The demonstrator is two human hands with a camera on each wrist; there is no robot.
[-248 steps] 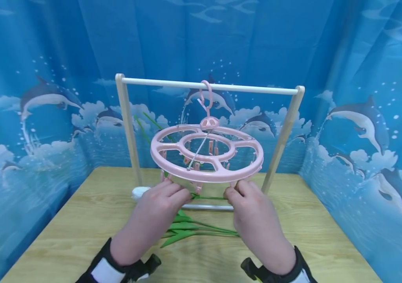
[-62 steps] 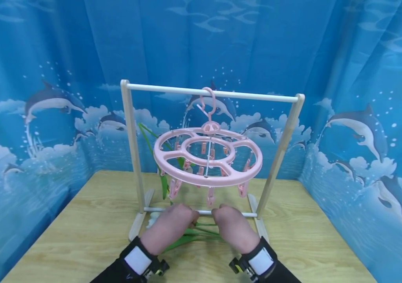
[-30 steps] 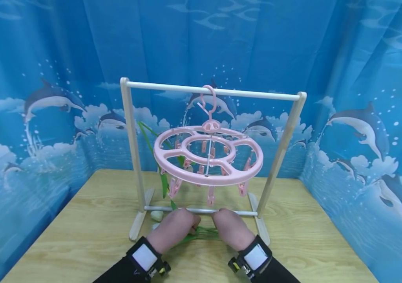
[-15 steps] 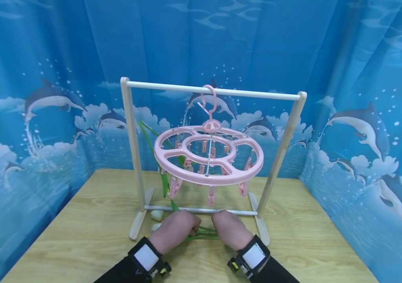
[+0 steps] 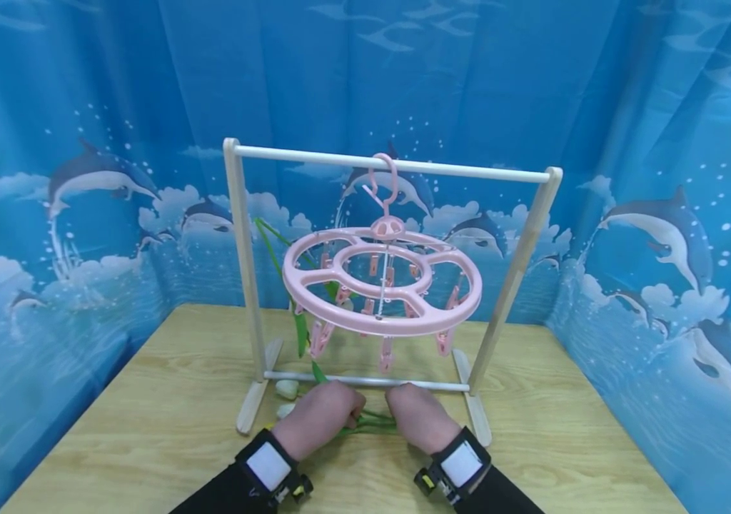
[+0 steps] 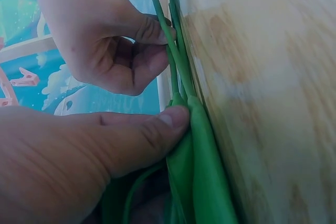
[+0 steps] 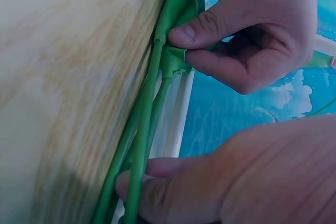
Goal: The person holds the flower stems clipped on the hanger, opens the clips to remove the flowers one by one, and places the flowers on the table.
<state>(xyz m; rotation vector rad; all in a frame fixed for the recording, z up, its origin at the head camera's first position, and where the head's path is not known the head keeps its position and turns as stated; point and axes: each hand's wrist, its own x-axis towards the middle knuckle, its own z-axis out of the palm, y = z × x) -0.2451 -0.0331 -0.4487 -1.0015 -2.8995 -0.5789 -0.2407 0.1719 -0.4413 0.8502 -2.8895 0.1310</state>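
Left hand (image 5: 322,415) pinches the flowers (image 6: 207,150) at the base of their green leaves, thumb pressed on top, just on the person's side of the lower bar (image 5: 365,382) of the wooden rack. Right hand (image 5: 422,420) lies likewise before the bar, farther along it, its thumb and a fingertip pinching the bare stems (image 7: 146,108). What matters most in space, I judge, is the lie of these stems: they bridge the gap between the hands, their long axis running roughly along the bar, low against the counter (image 5: 565,442). White blooms (image 5: 287,389) rest before the bar's left end, so the left hand is the nearer to them and the right hand has the stem side. From the left hand, then, the blooms lie leftward and the stems rightward. Whether each hand holds every stem cannot be told. Above the bar hangs the pink hanger (image 5: 381,325) with its clips; beyond the bar's left part, a bent green stem (image 5: 269,250) shows, though how it is held there is hidden.
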